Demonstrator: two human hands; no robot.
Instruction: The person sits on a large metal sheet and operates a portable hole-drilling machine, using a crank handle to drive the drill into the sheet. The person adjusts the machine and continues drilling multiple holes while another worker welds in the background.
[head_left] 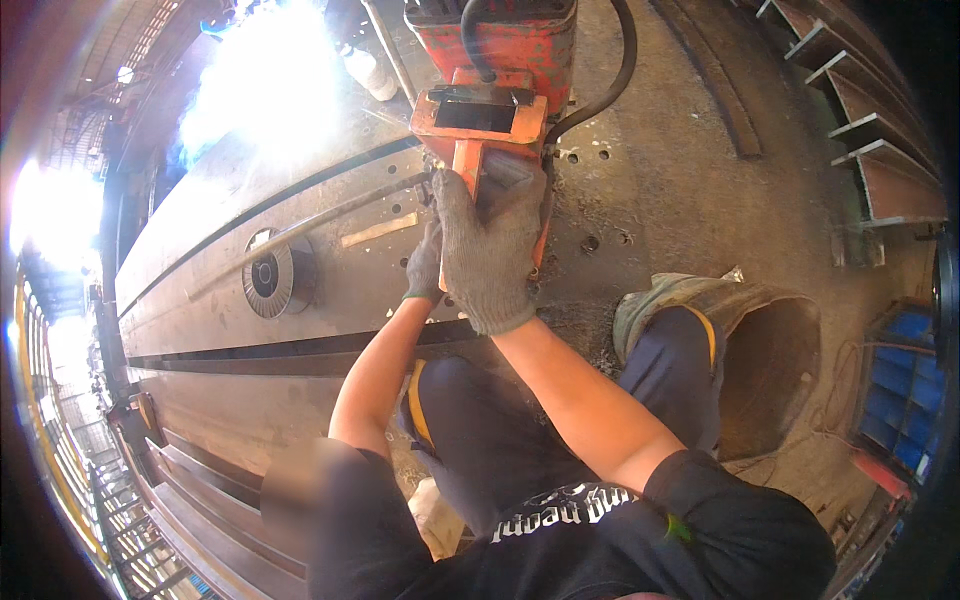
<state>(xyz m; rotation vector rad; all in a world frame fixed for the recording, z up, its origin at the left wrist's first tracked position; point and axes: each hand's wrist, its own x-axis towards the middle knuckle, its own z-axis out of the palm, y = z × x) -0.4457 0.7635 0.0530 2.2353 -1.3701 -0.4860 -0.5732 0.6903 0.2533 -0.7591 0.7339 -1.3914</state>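
Note:
An orange-red machine (480,125), like a portable drill press, stands before me on the steel work surface (370,270). My right hand (492,245), in a grey knit glove, is closed around its orange frame below the rectangular opening. Beside it, lower and to the left, is my gloved left hand (425,262), close against the machine's left side. Its fingers look curled but are partly hidden by the right hand, so what they hold is unclear. A long metal rod (310,225) slants from the lower left up to the machine near my hands.
A wire spool (270,275) and a flat strip (380,229) lie left. A black cable (628,60) loops from the machine. Drilled holes and shavings mark the plate. Steel profiles (895,185), a wide pipe (770,370) and a blue crate (905,380) stand right. Glare (265,85) fills the upper left.

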